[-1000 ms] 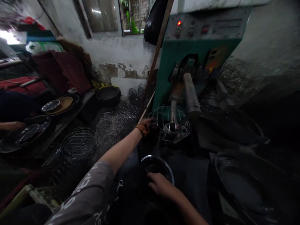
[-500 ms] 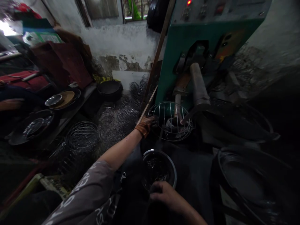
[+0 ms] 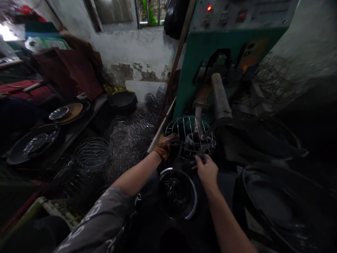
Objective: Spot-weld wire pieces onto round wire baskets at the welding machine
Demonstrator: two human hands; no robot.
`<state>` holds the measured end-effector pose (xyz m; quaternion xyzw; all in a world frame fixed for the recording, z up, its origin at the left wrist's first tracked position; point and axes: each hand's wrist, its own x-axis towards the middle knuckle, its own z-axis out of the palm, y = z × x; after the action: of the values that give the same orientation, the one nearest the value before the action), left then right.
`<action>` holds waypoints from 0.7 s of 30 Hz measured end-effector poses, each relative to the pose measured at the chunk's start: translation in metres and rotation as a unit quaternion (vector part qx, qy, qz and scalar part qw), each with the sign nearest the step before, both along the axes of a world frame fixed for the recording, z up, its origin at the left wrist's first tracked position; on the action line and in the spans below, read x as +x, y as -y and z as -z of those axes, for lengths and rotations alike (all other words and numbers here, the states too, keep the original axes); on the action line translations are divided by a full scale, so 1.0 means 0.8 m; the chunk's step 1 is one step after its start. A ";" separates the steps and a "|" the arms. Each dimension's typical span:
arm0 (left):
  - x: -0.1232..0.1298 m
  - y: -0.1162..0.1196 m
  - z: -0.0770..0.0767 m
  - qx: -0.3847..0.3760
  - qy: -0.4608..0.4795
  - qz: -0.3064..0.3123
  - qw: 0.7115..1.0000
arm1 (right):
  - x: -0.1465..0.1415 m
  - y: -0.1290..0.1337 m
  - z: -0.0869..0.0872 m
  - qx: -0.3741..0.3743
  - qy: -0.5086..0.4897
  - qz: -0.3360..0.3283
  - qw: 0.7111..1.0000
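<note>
A round wire rack [image 3: 185, 127] with parallel bars lies level at the lower arm [image 3: 198, 117] of a green machine [image 3: 189, 70]. My left hand [image 3: 167, 141], with a brown-orange wrap at the wrist, is closed on the rack's left rim. My right hand [image 3: 207, 168] is at the rack's front rim, thumb and fingers pinched together; whatever is between them is too small and dark to make out. Below both hands stands a dark bowl [image 3: 194, 205] with a shiny rim, holding small shiny metal pieces [image 3: 171, 186].
Stacked wire racks [image 3: 92, 154] and a heap of bent wire [image 3: 126, 137] lie to the left. A bench [image 3: 79, 130] there carries pans and dishes. The machine's thick upper arm [image 3: 221, 95] juts out above the rack. At right stands a large dark basin [image 3: 246, 179].
My right hand has moved up from the bowl to the front rim of the rack. My left hand stays on the rack's left side. A person's hand at far left has gone from view.
</note>
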<state>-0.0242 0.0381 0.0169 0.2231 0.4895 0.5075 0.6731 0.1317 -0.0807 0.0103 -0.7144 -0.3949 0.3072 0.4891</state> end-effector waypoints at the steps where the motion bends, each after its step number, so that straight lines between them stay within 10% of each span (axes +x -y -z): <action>1: 0.001 0.000 0.001 -0.002 -0.009 -0.004 1.000 | 0.000 0.000 0.003 -0.006 0.013 0.001 1.000; 21: 0.011 0.002 -0.012 -0.013 -0.028 -0.034 0.999 | 0.005 -0.017 -0.005 0.001 0.042 0.016 0.999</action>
<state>-0.0157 0.0361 0.0264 0.2114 0.5223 0.5174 0.6441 0.1358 -0.0668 0.0143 -0.7324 -0.4035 0.2687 0.4780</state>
